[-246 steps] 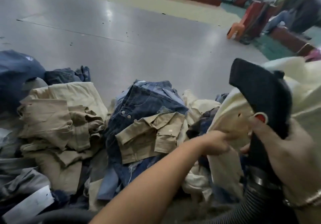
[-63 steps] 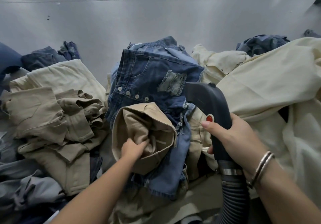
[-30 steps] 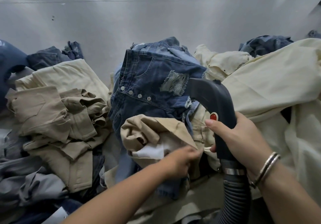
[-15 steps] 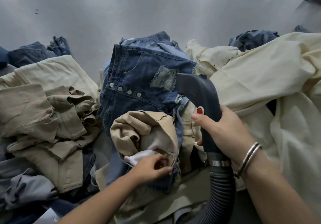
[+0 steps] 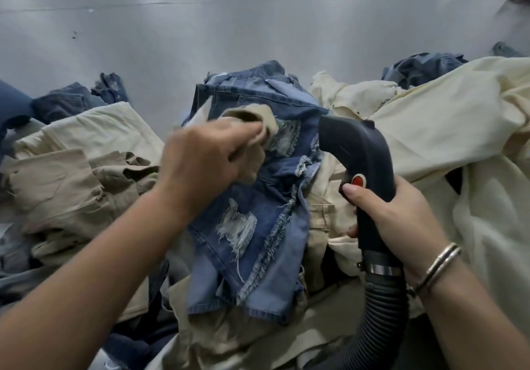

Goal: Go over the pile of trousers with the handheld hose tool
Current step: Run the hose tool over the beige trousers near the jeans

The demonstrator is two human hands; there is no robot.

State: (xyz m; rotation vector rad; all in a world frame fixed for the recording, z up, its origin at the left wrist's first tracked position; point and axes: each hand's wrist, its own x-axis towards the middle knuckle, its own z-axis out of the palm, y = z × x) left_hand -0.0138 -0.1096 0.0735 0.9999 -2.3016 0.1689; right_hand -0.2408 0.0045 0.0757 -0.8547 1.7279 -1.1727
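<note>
A pile of trousers covers the near edge of a grey table [image 5: 229, 31]. My right hand [image 5: 393, 214] grips the dark handheld hose tool [image 5: 358, 151], thumb just below its red button, nozzle pointing left toward ripped blue jeans [image 5: 258, 226] in the middle. Its ribbed hose [image 5: 381, 306] runs down out of view. My left hand [image 5: 206, 151] is raised over the jeans and grips a bunched khaki garment [image 5: 258, 123], lifted clear and blurred by motion.
Folded khaki trousers [image 5: 71, 186] lie at the left, with dark denim [image 5: 68, 102] behind them. A large cream garment [image 5: 444, 128] is heaped at the right. More khaki cloth [image 5: 243, 338] lies under the jeans.
My left hand has swept up and away from me with the khaki garment, uncovering the lower, frayed part of the blue jeans. The hose tool and my right hand have stayed in place.
</note>
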